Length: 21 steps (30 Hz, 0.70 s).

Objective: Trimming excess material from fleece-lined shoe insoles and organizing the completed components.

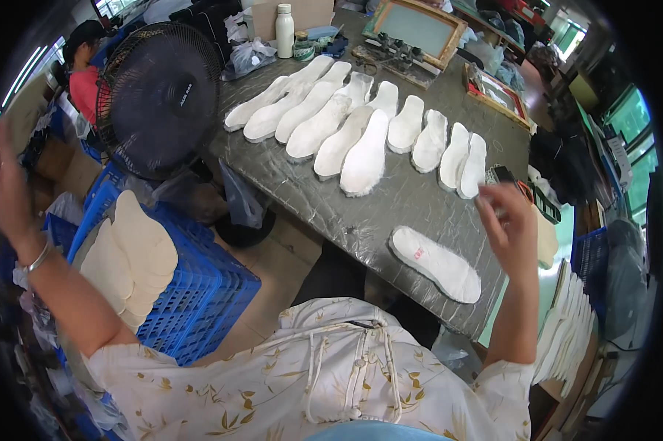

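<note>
White insoles (364, 158) lie in a slanting row of overlapping pairs and piles across the dark table. One white insole (434, 263) with a small red mark lies by itself near the table's front edge. Above the table's right side hangs my right hand (509, 220), its fingers loosely bent and apart with nothing seen in them; the closest insoles (472, 169) are the pair at the row's right end. My left hand (6, 180) is raised at the far left edge, out beyond a blue crate; its fingers are blurred and partly hidden in the dark rim.
Cream insoles (144, 242) are piled on the blue crate (206, 294) at left. A black fan (158, 99) stands behind it, with a person (85, 81) beyond. Wooden-framed screens (416, 33), a white bottle (284, 31) and a jar occupy the table's far side. More insoles (567, 327) are stacked at right.
</note>
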Tool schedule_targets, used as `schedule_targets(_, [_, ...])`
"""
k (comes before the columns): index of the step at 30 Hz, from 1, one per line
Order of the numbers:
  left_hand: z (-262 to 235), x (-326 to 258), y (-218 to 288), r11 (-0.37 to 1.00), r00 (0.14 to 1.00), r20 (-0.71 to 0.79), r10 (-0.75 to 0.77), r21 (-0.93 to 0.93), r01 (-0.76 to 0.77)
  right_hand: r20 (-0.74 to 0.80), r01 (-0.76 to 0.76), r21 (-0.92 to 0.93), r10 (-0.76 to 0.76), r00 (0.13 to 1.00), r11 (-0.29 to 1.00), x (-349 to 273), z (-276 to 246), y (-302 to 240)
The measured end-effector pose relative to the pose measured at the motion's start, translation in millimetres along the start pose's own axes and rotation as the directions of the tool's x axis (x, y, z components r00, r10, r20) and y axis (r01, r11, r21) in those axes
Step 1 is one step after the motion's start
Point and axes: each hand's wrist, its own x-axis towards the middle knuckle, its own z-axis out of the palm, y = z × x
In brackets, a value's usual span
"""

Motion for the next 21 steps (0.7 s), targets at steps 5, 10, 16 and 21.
schedule_targets(5, [119,-25,166,0.581,0.85,0.436,0.295,-0.788,0.203,-0.086,0.245,0.318,-0.229,0.97,0.916,69,-5,-87])
schedule_targets(10, [170,-90,305,-0.004,0.716,0.457,0.528,-0.841,0.54,0.106,0.255,0.119,-0.267,0.958,0.96,70,-26,-89])
schedule_targets(16, [189,-150,391,-0.163,0.653,0.439,0.617,-0.741,0.651,0.199,0.022,-0.019,-0.017,0.98,1.0,20,-55,-37])
schedule_targets(21, [200,-192,411,-0.4,0.619,0.543,0.567,-0.475,0.784,0.051,-0.048,0.161,0.04,0.998,0.986,-2,-77,-10])
